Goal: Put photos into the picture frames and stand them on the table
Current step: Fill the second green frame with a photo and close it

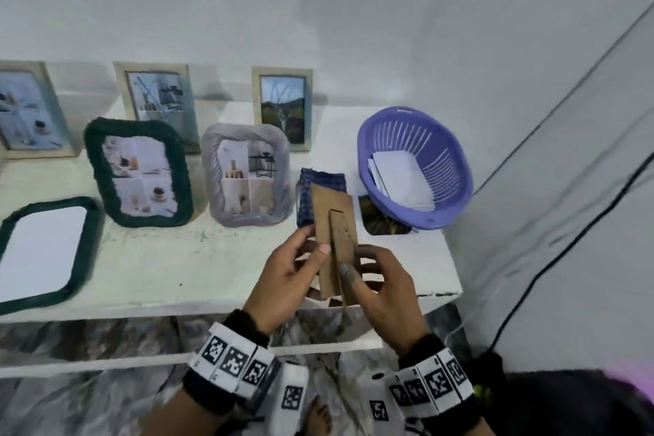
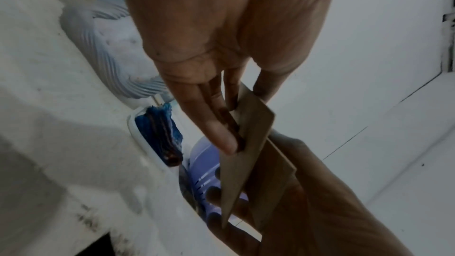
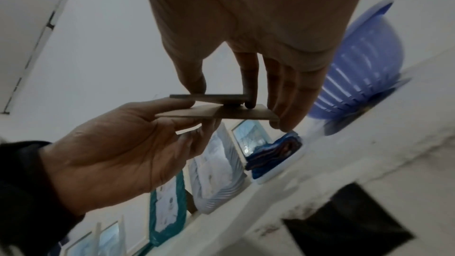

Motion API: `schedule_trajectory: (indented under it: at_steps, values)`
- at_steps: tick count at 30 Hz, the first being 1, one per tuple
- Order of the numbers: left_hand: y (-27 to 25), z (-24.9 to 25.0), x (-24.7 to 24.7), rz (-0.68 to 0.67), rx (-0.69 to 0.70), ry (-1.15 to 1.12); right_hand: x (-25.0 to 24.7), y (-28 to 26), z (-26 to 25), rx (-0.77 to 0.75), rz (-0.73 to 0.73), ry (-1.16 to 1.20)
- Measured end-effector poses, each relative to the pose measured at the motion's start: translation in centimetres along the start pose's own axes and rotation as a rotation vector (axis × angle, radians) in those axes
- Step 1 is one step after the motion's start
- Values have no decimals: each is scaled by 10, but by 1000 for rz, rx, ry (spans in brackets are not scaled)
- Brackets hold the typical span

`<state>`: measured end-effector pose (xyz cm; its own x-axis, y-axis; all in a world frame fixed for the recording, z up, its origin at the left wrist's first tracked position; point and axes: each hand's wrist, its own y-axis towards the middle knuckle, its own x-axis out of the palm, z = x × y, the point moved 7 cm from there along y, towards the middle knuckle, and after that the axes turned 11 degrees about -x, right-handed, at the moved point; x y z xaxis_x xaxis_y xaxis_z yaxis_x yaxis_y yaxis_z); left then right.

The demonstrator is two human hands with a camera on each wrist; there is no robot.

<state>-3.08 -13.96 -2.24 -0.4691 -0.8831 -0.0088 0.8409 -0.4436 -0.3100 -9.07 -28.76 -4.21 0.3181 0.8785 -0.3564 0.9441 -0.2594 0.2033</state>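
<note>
Cardboard backing board (image 1: 331,223) with its fold-out stand strip sits between both hands above the front edge of the worktop (image 1: 184,269), towards its right end. The left hand (image 1: 286,280) has its grip closed on the board's left edge, thumb on the face and fingers behind. The right hand (image 1: 380,288) pinches the stand strip between thumb and forefinger, with the other fingers curled under the board's right edge; in the right wrist view the strip stands slightly lifted off the board.

Just behind the board a blue woven frame (image 1: 308,188) lies on the worktop. Beside it, near the right edge, a purple basket (image 1: 442,152) holds white-backed photos (image 1: 400,180). Left of the blue frame, a grey woven frame (image 1: 247,173) and a dark green woven frame (image 1: 138,173) stand upright with photos in them. Three pale wooden frames (image 1: 282,106) stand along the back edge. Another green frame (image 1: 46,251) lies flat at the front left corner, showing white.
</note>
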Motion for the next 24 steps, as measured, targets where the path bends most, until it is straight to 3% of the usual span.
schedule_trajectory:
  at_steps: [3, 6, 13, 17, 24]
  values:
    - [9, -16, 9, 39, -35, 22, -13, 6, 18, 8, -38, -60]
    - [16, -34, 6, 73, -79, 18, -26, 22, 41, -98, -70, -340]
    - [22, -59, -14, 140, -128, 3, -15, 52, 81, -145, -443, -987]
    - [25, -70, -26, 200, -154, 19, -12, 48, 82, -133, -443, -1032]
    - [25, -76, -34, 216, -173, -4, -12, 31, 67, -263, -387, -1058]
